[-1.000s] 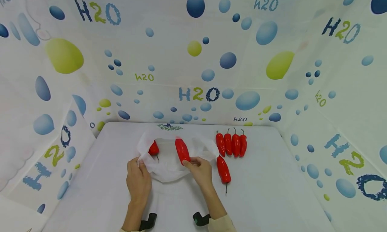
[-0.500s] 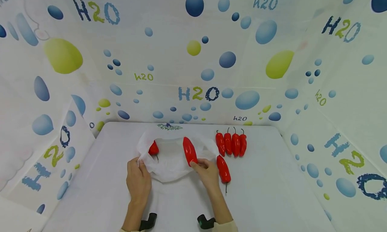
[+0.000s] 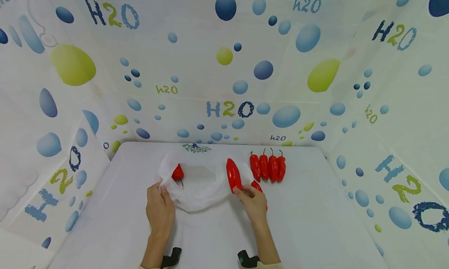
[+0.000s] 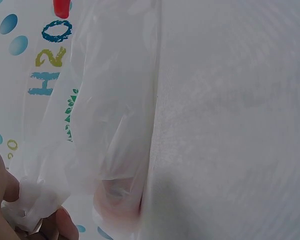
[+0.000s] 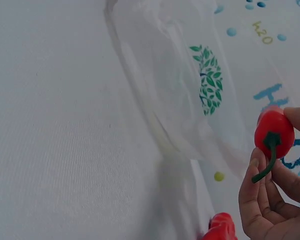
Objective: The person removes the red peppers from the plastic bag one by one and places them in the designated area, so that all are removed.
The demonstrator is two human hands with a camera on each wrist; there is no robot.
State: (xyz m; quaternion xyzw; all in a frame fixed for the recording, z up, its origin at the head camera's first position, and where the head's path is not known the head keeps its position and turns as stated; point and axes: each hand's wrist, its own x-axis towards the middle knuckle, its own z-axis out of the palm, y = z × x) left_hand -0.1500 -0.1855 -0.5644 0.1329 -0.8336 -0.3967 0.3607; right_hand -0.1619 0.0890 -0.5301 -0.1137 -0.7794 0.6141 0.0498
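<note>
My left hand (image 3: 160,206) pinches the left rim of a thin white plastic bag (image 3: 200,200), whose mouth gapes wide. At the bag's left inner side a red pepper (image 3: 177,172) shows, partly covered by plastic. My right hand (image 3: 253,202) holds another red pepper (image 3: 233,176) between thumb and fingers, its tip pointing up and away, over the bag's right side. The right wrist view shows the held pepper's stem end with a curved green stem (image 5: 272,157). Behind the right hand lies a further red pepper (image 3: 257,185), mostly hidden by it.
Several red peppers (image 3: 273,168) lie side by side at the back right of the white table (image 3: 315,214), stems pointing away. A wall sheet (image 3: 196,66) printed with blue and green drops stands behind and along the sides. Dark wrist mounts (image 3: 247,259) sit on both forearms.
My right hand has moved right with the pepper, from over the bag's middle to its right side, and now covers much of the loose pepper. The left hand stays in place.
</note>
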